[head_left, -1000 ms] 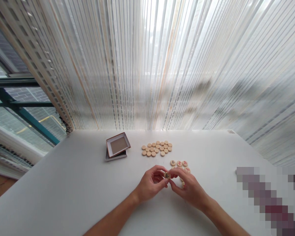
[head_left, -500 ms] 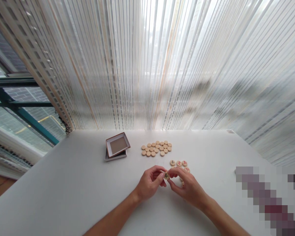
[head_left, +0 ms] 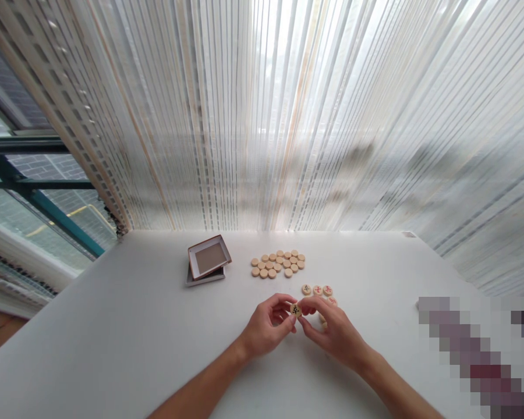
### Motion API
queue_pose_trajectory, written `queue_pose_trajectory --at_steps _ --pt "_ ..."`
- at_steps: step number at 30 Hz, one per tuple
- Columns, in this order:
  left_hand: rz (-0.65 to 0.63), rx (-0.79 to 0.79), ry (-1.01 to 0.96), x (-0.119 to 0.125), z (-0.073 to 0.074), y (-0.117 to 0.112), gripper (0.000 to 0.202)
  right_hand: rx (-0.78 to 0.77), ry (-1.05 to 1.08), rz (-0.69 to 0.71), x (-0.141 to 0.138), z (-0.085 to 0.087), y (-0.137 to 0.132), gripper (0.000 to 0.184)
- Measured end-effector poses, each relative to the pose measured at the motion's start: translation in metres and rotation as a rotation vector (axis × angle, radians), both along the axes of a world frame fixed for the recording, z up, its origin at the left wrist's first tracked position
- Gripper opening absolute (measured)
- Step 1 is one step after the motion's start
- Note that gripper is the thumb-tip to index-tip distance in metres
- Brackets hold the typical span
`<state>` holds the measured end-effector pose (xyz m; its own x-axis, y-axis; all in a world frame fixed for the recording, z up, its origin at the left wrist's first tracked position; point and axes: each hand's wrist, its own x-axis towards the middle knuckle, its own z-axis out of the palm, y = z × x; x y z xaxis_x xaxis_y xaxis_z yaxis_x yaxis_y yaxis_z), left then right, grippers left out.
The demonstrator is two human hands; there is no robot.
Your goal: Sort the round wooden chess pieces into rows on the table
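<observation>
A round wooden Chinese chess piece (head_left: 296, 310) with a black character faces me, held up between my two hands. My left hand (head_left: 266, 322) pinches it from the left with thumb and fingers. From the other side, the thumb and forefinger of my right hand (head_left: 330, 326) close on its right edge. Just beyond the right hand lie several face-up pieces, among them a black-marked piece (head_left: 306, 289) and a red-marked piece (head_left: 328, 290). Some of these are partly hidden by that hand.
Farther back, several blank-side-up chess pieces (head_left: 272, 265) form a loose cluster. An open box lid (head_left: 209, 257) rests tilted on a box tray (head_left: 205, 280) to their left. White strip curtains (head_left: 244, 145) hang along the table's (head_left: 157, 326) far edge. A pixelated patch covers the right.
The held chess piece has turned slightly between my fingers, its character now more upright. Both hands stay almost where they were.
</observation>
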<state>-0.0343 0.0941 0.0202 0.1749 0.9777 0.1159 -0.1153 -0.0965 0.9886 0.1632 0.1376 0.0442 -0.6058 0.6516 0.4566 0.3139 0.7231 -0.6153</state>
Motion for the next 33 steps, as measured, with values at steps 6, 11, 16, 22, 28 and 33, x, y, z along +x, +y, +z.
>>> queue_pose_trajectory --at_steps 6,11,16,22,28,33 --pt "0.048 -0.044 -0.075 0.0 -0.001 0.002 0.04 0.068 0.02 -0.079 0.002 -0.001 0.003 0.015" --pt "0.133 -0.109 -0.174 -0.002 0.004 0.008 0.044 0.054 0.116 -0.252 0.008 0.0 0.013 0.014" --pt "0.101 -0.088 -0.142 -0.002 0.001 0.008 0.04 0.02 0.135 -0.276 0.011 0.001 0.015 0.013" --pt "0.048 -0.029 0.019 0.002 -0.002 0.0 0.037 0.041 0.017 -0.044 0.003 0.0 0.004 0.012" --pt "0.007 0.056 0.192 0.003 0.008 -0.005 0.034 0.018 -0.015 -0.062 0.002 -0.004 0.0 0.005" --pt "0.004 0.098 0.252 0.003 0.008 -0.007 0.03 0.012 -0.024 -0.085 0.002 -0.005 0.002 0.005"
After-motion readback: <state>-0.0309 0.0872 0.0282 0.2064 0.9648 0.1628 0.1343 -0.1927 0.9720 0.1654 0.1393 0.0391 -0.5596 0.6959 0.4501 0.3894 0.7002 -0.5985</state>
